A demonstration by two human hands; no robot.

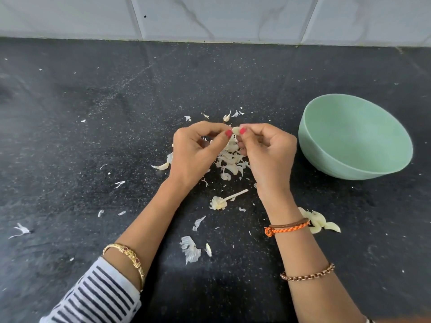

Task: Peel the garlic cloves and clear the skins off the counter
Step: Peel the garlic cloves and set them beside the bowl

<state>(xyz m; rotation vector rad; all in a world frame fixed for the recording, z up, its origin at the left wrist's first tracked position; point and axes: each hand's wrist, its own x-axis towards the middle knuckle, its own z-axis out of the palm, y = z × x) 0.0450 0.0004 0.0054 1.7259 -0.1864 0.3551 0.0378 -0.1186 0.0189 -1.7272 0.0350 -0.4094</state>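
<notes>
While both hands, left [197, 148] and right [268, 148], pinched one clove [236, 130], peeled cloves [320, 221] lay at four o'clock; skins [229, 159] littered the counter [70, 136]; bowl [354, 136] empty

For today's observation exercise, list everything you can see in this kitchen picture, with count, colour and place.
clove: one, pale, pinched between both hands
skins: many, white, piled under the hands, scattered on the counter
stem: one, cream, near the skins
peeled cloves: a few, cream, by the right wrist
bowl: one, green, right
counter: one, black
wall: white tiles, behind
left hand: one, fingers on the clove
right hand: one, likewise
</notes>
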